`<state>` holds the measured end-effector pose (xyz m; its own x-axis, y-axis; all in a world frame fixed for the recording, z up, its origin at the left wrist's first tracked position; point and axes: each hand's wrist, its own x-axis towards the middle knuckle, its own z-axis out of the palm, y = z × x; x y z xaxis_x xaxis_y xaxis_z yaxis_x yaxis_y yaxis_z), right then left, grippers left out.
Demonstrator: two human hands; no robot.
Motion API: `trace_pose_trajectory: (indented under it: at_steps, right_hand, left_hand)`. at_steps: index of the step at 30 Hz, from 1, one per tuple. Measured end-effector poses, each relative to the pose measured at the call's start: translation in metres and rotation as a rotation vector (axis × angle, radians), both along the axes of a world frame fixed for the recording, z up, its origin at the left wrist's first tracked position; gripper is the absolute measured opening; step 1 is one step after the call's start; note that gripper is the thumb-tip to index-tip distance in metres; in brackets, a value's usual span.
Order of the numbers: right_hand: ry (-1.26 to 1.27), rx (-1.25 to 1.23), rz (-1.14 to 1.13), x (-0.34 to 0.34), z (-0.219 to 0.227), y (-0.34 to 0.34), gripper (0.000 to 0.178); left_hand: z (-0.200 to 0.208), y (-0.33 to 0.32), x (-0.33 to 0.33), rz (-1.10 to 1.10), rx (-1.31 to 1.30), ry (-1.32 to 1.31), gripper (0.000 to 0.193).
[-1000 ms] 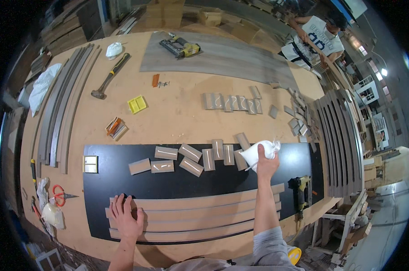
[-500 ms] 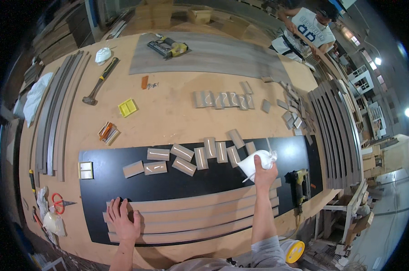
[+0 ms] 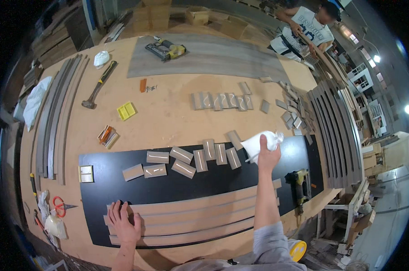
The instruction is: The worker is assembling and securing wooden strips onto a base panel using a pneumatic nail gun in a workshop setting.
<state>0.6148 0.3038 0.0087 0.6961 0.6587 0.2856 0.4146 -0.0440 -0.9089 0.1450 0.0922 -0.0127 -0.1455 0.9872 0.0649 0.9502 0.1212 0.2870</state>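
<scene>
My right hand (image 3: 268, 157) grips a white glue bag (image 3: 255, 145), knotted at its top, over the far right part of a black panel (image 3: 102, 192). The bag's tip points down to the left, close to a row of small wooden blocks (image 3: 182, 155). White glue lines run along most of these blocks; the leftmost block (image 3: 133, 172) shows no clear line. Several long wooden strips (image 3: 195, 208) lie side by side along the panel's near edge. With fingers spread, my left hand (image 3: 125, 224) rests flat on their left ends.
Nail guns lie at the panel's right end (image 3: 299, 187) and on a grey board (image 3: 167, 49). A hammer (image 3: 99, 86), scissors (image 3: 62, 206) and a yellow tray (image 3: 126, 110) sit leftward. Glue-marked blocks (image 3: 222, 101) stand beyond the panel. Another person (image 3: 306, 34) handles wood at far right.
My right hand has moved the glue bag up and slightly right, away from the near blocks. My left hand stays on the strips. The other person's arms have shifted slightly.
</scene>
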Motion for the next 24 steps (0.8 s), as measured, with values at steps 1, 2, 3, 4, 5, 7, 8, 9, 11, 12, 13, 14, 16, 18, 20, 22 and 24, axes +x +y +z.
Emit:
trace_pose_trajectory:
  at_steps: [1, 2, 3, 4, 5, 7, 8, 9, 11, 12, 13, 14, 16, 18, 20, 22, 24]
  right_hand:
    - [0.000, -0.004, 0.008, -0.003, 0.002, 0.009, 0.047]
    - [-0.029, -0.056, -0.020, -0.001, 0.000, 0.018, 0.049]
    - [-0.031, -0.054, -0.018, 0.000, -0.003, 0.024, 0.049]
    - [-0.065, -0.083, -0.024, 0.001, -0.005, 0.029, 0.052]
    - [-0.098, -0.115, -0.024, 0.000, -0.008, 0.035, 0.055]
    - [-0.120, -0.137, -0.013, 0.000, -0.011, 0.044, 0.057]
    - [-0.140, -0.160, -0.011, -0.003, -0.011, 0.047, 0.060]
    - [-0.140, -0.162, -0.004, -0.005, -0.011, 0.050, 0.060]
    - [-0.194, -0.221, -0.015, -0.007, -0.008, 0.055, 0.062]
    - [-0.195, -0.222, -0.012, -0.008, -0.006, 0.055, 0.062]
    - [-0.189, -0.235, -0.021, -0.008, -0.004, 0.053, 0.061]
    - [-0.181, -0.249, -0.029, -0.009, -0.002, 0.051, 0.061]
    - [-0.160, -0.248, -0.015, -0.008, 0.002, 0.043, 0.060]
    - [-0.141, -0.247, -0.007, -0.004, 0.001, 0.034, 0.060]
    - [-0.144, -0.187, -0.014, -0.001, -0.001, 0.023, 0.058]
    - [-0.115, -0.185, -0.011, 0.002, 0.001, 0.013, 0.058]
    - [-0.085, -0.181, -0.009, 0.005, 0.000, 0.006, 0.058]
  left_hand:
    - [0.001, 0.001, 0.001, 0.002, -0.006, 0.025, 0.048]
    - [0.002, 0.001, 0.002, 0.003, -0.004, 0.023, 0.048]
    - [0.002, 0.002, 0.004, 0.008, -0.006, 0.011, 0.048]
    - [0.002, 0.002, 0.004, 0.014, -0.007, -0.002, 0.048]
    - [0.001, 0.001, 0.003, 0.023, -0.008, -0.002, 0.048]
    - [-0.002, 0.000, 0.001, 0.010, -0.004, -0.027, 0.049]
    - [-0.001, -0.001, 0.000, 0.018, -0.007, -0.027, 0.049]
    - [0.000, 0.000, 0.000, 0.011, 0.000, -0.009, 0.049]
    - [0.001, 0.000, 0.000, 0.007, 0.007, 0.008, 0.049]
    - [0.001, 0.001, 0.000, 0.005, 0.008, 0.013, 0.049]
    - [0.000, 0.001, -0.001, 0.002, 0.009, 0.017, 0.049]
    - [0.000, 0.000, -0.001, 0.004, 0.009, 0.018, 0.049]
    - [-0.001, -0.001, -0.002, 0.019, -0.031, -0.010, 0.052]
    - [-0.001, 0.000, -0.001, 0.022, -0.024, -0.031, 0.051]
    - [-0.001, 0.001, 0.001, 0.021, -0.016, -0.052, 0.051]
    - [0.000, 0.002, 0.002, 0.018, -0.025, -0.013, 0.049]
    - [0.000, 0.002, 0.001, 0.006, -0.016, -0.005, 0.049]
